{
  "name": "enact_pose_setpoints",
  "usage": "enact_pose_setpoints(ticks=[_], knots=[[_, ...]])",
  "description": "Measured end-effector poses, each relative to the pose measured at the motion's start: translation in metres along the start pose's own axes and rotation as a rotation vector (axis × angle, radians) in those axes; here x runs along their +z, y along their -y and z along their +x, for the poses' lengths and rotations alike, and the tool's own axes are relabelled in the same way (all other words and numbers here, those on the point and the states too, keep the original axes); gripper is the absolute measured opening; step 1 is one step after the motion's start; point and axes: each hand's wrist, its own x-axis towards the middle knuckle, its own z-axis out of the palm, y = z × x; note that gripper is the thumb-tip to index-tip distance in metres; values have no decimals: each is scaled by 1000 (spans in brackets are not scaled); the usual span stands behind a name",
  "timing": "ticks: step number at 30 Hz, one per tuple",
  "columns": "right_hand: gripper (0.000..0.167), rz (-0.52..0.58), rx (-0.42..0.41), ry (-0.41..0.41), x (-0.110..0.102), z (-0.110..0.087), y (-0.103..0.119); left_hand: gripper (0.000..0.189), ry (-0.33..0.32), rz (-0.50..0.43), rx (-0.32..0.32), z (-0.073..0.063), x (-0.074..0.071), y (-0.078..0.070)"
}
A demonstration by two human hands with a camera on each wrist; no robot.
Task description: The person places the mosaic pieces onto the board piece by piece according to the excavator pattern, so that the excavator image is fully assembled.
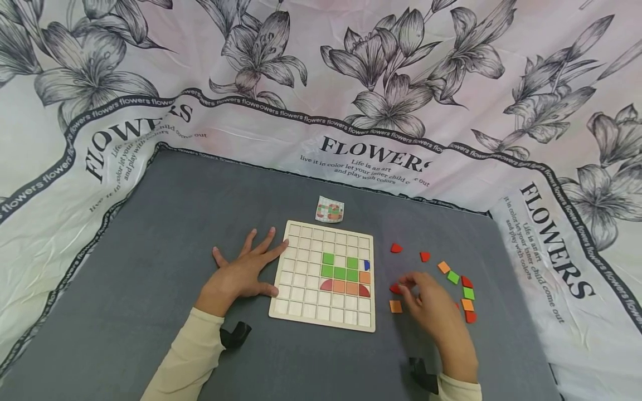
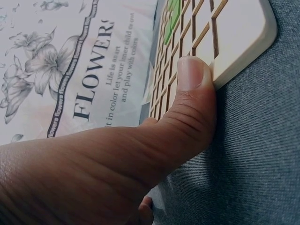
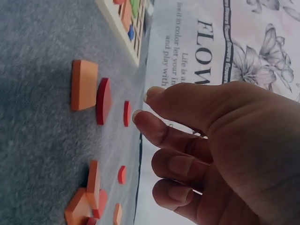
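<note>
A wooden grid board [image 1: 296,292] lies on the table with green, orange, red and blue pieces in some of its cells. My left hand [image 1: 242,274] is spread flat at its left side; in the left wrist view the thumb [image 2: 190,86] touches the board's edge [image 2: 248,35]. To the right of the board, my right hand [image 1: 432,303] is over a red curved-edge piece [image 1: 394,288]. The right wrist view has thumb and index fingertips a little apart, with nothing between them, and that red piece [image 3: 103,101] on the table beside an orange square [image 3: 84,85].
A small card [image 1: 330,209] with a coloured grid pattern lies behind the board. Loose red pieces [image 1: 396,248], green squares [image 1: 453,277] and orange squares [image 1: 443,267] are scattered at the right. Flower-printed cloth [image 1: 376,161] borders the grey table [image 1: 175,223].
</note>
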Motion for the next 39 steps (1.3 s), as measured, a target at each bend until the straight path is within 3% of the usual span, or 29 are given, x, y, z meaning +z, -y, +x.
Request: enact_pose_setpoints(ticks=[12, 39], knots=[[22, -19, -40, -7, 10, -3, -9, 107, 9, 5, -13, -2, 0, 0], [32, -58, 8, 40, 14, 6, -8, 108, 9, 23, -13, 1, 0, 0]])
